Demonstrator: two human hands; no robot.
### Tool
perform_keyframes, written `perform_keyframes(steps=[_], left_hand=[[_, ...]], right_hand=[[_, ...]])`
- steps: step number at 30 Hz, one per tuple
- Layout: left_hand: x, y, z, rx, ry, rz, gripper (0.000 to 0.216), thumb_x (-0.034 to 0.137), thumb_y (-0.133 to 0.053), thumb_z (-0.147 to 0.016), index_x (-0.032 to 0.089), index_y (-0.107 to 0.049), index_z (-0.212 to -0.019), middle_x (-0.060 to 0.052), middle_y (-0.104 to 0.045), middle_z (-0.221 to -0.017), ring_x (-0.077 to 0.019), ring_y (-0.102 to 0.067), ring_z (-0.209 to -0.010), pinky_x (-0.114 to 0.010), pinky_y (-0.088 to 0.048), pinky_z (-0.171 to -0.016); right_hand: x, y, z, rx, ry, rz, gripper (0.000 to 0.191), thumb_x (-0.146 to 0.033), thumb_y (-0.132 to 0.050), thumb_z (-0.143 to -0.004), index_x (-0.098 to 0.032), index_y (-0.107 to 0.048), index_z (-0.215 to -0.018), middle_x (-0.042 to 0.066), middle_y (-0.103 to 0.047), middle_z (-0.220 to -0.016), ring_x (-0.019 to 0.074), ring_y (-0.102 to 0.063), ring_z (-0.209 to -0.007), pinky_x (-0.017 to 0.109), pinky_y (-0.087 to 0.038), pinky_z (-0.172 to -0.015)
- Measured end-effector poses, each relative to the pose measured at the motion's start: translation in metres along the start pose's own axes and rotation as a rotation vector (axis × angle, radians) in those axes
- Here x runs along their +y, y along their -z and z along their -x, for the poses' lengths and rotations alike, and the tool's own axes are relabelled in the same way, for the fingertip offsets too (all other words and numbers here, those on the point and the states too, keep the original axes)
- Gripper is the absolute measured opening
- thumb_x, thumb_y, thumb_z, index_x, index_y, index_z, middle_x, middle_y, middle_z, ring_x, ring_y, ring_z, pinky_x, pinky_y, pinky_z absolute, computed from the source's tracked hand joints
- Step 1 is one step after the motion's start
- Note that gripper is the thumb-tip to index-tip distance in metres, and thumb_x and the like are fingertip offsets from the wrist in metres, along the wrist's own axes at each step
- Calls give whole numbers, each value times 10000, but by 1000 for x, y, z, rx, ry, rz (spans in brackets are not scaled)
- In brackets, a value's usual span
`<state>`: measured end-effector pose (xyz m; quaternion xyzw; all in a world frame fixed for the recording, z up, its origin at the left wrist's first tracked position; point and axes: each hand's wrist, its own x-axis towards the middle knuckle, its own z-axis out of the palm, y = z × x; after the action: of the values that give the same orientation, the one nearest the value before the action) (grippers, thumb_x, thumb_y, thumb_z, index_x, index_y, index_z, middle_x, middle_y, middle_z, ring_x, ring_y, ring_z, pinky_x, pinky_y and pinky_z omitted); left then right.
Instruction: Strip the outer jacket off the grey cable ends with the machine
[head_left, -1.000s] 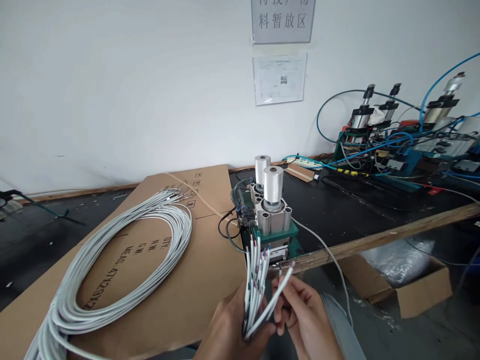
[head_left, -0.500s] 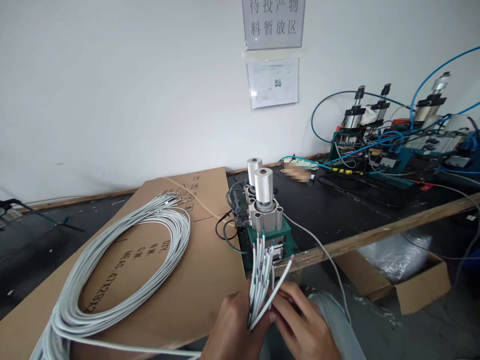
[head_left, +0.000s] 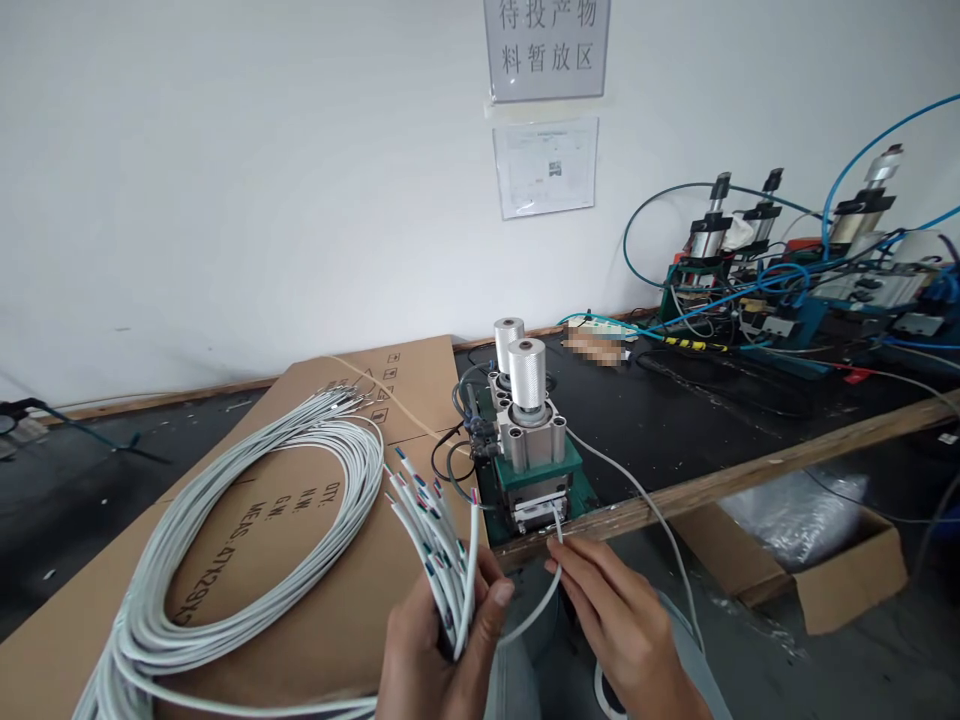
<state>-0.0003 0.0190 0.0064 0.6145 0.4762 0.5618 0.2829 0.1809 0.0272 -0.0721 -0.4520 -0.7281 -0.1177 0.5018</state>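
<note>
My left hand (head_left: 442, 640) is closed round a bundle of white cables (head_left: 431, 535), whose cut ends fan upward and show small coloured wire tips. Between the fingertips of my right hand (head_left: 619, 620) is a single white cable (head_left: 556, 575). Its end reaches into the slot at the front of a small pneumatic machine (head_left: 532, 445) with a green base and two knurled silver knobs. From my right fingers that cable curves down and left behind my left hand.
A large coil of white cable (head_left: 247, 640) lies on flattened cardboard (head_left: 420, 380) at left. Other pneumatic machines (head_left: 709, 235) with blue hoses stand on the black bench (head_left: 720, 410) at right. Below the bench edge, an open carton (head_left: 847, 580) holds clear plastic.
The cable bundle has moved left and tilted left in my left hand. My right hand has parted from it and now holds one cable at the machine's front slot.
</note>
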Motion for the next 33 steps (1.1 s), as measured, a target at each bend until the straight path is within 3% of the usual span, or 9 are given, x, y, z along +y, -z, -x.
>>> perform_keyframes(steps=[6, 16, 27, 33], left_hand=[[-8, 1, 3, -43, 32, -62, 329, 484, -619, -908, 207, -607, -731, 39, -513, -616, -146, -446, -564, -236, -378, -561], [-12, 2, 3, -74, 41, -32, 360, 511, -621, -910, 202, -625, -725, 28, -510, -614, -150, -444, -577, -241, -385, -571], [-9, 2, 5, -89, 78, -50, 432, 603, -606, -887, 220, -532, -702, 17, -516, -623, -156, -458, -579, -247, -373, -550], [-4, 4, 6, -93, 54, -3, 400, 511, -621, -910, 222, -480, -672, 18, -561, -673, -141, -452, -583, -236, -370, -559]], right_hand=[[4, -3, -3, -59, 7, -44, 315, -106, -528, -1012, -188, -664, -1284, 122, -753, -1108, 234, -771, -957, 292, -629, -783], [6, -8, -3, -82, 9, -15, 319, -110, -498, -1022, -184, -665, -1283, 138, -749, -1116, 237, -770, -961, 298, -633, -757], [8, -7, -7, -84, -20, -89, 316, -120, -508, -1018, -199, -684, -1268, 120, -752, -1102, 226, -769, -954, 286, -629, -782], [5, -4, -12, -75, -18, -99, 302, -156, -503, -1030, -202, -701, -1253, 113, -764, -1060, 224, -778, -916, 273, -631, -749]])
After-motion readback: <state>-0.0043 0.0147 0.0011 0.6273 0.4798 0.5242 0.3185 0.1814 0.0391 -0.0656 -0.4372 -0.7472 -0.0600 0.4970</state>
